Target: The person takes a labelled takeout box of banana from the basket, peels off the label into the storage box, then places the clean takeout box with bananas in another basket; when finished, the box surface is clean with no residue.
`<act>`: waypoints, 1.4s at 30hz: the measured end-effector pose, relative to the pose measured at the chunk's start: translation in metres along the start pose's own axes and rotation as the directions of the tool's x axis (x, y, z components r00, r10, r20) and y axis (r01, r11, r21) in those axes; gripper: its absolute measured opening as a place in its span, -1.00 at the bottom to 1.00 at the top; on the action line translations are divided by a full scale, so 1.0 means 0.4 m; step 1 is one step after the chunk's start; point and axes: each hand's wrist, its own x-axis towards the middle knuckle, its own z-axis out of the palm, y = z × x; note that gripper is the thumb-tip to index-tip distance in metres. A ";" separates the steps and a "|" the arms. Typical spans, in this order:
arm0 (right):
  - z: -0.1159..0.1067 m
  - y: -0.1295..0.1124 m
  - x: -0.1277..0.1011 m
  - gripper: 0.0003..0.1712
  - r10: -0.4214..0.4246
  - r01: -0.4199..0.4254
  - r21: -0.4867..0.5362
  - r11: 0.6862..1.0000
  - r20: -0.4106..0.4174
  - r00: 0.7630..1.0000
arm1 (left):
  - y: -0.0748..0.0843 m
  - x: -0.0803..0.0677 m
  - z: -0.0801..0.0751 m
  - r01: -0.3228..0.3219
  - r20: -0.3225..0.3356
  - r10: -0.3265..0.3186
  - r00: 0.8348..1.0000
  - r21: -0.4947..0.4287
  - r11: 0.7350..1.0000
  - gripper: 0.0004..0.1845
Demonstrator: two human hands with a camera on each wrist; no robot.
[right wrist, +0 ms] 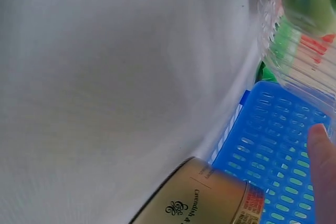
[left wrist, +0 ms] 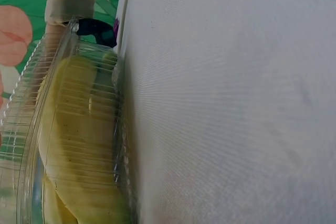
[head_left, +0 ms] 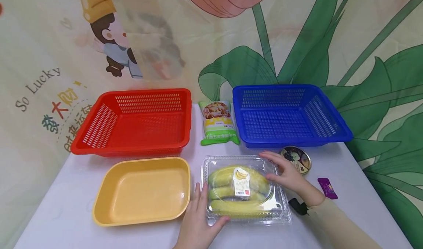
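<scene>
A clear plastic clamshell box of bananas (head_left: pixel 242 194) lies on the white table, with a white banana label (head_left: pixel 241 181) on its lid. My left hand (head_left: pixel 199 217) is at its left side, fingers extended along the edge and thumb spread over the front corner. At the right side, my right hand (head_left: pixel 286 171) touches the box, fingers reaching to the back right corner and thumb over the lid. In the left wrist view the bananas (left wrist: pixel 79 129) show through the ribbed wall. One fingertip (right wrist: pixel 319 137) of the right hand appears beside the box in the right wrist view.
A red basket (head_left: pixel 145 151) and a blue basket (head_left: pixel 294 143) stand at the back, a green-and-yellow food packet (head_left: pixel 219 122) between them. A yellow tray (head_left: pixel 142 221) is left of the box. Rightward lie a round tin (head_left: pixel 296 159) and a small purple packet (head_left: pixel 327 188).
</scene>
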 end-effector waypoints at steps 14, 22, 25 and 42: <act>-0.004 0.001 0.009 -0.35 0.000 0.001 -0.042 0.999 0.016 1.000 | 0.003 0.001 0.014 -0.004 -0.025 0.004 1.000 -0.016 1.000 -0.02; -0.018 -0.025 0.010 -0.38 0.074 -0.065 -0.106 0.992 0.076 0.994 | 0.007 0.000 0.015 -0.009 -0.028 0.009 1.000 0.007 1.000 -0.02; -0.022 -0.040 0.008 -0.39 0.082 -0.069 -0.133 0.989 0.096 0.992 | 0.006 0.000 0.016 0.002 -0.013 -0.002 1.000 0.000 1.000 -0.01; -0.046 -0.126 0.008 -0.45 0.081 -0.034 -0.307 0.951 0.143 0.986 | 0.006 0.004 0.014 0.042 0.060 -0.036 0.998 -0.097 0.994 0.00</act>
